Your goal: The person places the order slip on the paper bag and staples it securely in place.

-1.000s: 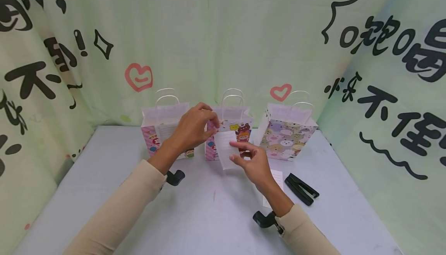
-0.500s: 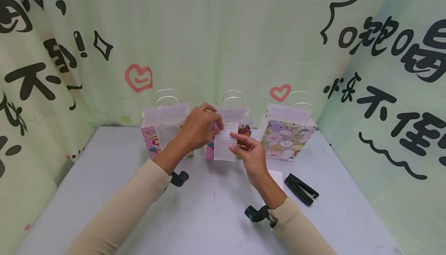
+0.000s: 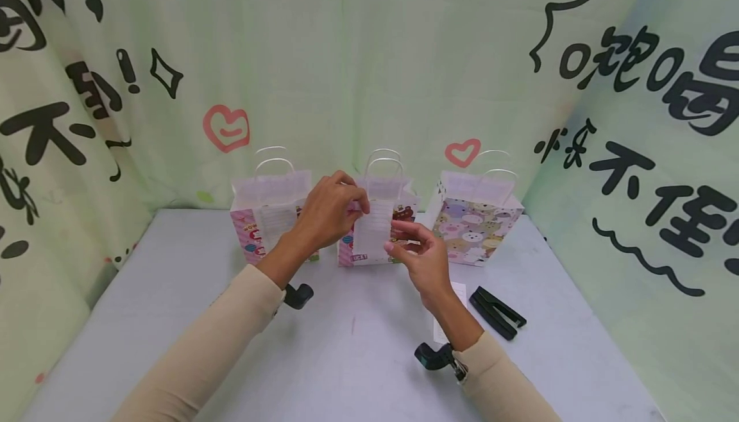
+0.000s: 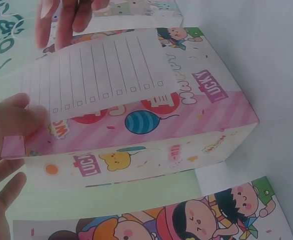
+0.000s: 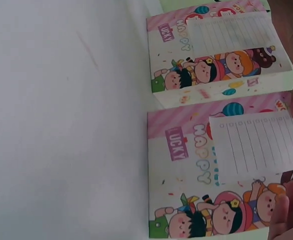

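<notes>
A lined checklist sheet [image 3: 372,233] lies against the front of the middle pink-and-white paper gift bag [image 5: 161,175], near its top rim. My left hand [image 3: 331,209] pinches the sheet's upper left part at that rim; in the left wrist view the thumb [image 4: 34,120] lies on the paper and the other fingers are behind the rim. My right hand [image 3: 426,258] is beside the sheet's right edge, fingers spread and loosely bent, gripping nothing. In the right wrist view the sheet [image 5: 256,145] sits flat over the bag's printed front.
To the left stands a matching gift bag [image 3: 245,233] with another lined sheet [image 5: 231,36] on its front. A bag with animal faces [image 3: 476,226] stands at right. A black stapler [image 3: 496,313] and a further lined sheet [image 3: 459,291] lie on the white table [image 3: 346,358].
The sheet has gone from tilted to straight and moved up against the middle bag, whose lower front now shows. My right fingers have come away from the sheet's right edge.
</notes>
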A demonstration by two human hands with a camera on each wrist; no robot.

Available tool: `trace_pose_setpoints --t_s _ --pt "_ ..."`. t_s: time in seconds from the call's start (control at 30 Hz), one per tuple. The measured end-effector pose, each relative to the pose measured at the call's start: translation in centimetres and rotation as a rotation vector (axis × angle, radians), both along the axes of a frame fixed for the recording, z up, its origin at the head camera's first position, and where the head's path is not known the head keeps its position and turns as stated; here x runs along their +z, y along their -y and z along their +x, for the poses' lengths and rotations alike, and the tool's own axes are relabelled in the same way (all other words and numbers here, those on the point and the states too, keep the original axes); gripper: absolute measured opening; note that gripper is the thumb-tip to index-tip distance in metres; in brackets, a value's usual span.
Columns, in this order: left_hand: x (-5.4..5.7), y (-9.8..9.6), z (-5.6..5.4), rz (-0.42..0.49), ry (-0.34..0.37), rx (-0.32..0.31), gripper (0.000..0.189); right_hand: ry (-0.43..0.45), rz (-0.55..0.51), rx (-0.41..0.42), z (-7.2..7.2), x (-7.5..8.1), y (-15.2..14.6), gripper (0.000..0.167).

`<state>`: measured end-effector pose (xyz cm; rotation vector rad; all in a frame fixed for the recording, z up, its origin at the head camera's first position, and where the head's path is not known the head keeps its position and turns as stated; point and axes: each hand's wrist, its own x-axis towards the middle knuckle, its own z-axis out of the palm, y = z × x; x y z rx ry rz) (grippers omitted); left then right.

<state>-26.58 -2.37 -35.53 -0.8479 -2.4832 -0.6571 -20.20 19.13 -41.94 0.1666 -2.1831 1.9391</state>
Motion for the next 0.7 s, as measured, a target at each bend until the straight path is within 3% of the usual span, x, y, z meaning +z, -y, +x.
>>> trace_pose_setpoints --t_s 0.23,0.7 --pt "-0.1 0.0 0.0 0.015 0.002 0.003 0.007 -0.008 0.194 -0.054 1.3 -0.3 -2.6 0.042" --pt "-0.2 0.2 0.0 0.032 -0.008 -0.006 0.008 0.024 0.468 -0.182 4.8 -0.9 -8.7 0.052"
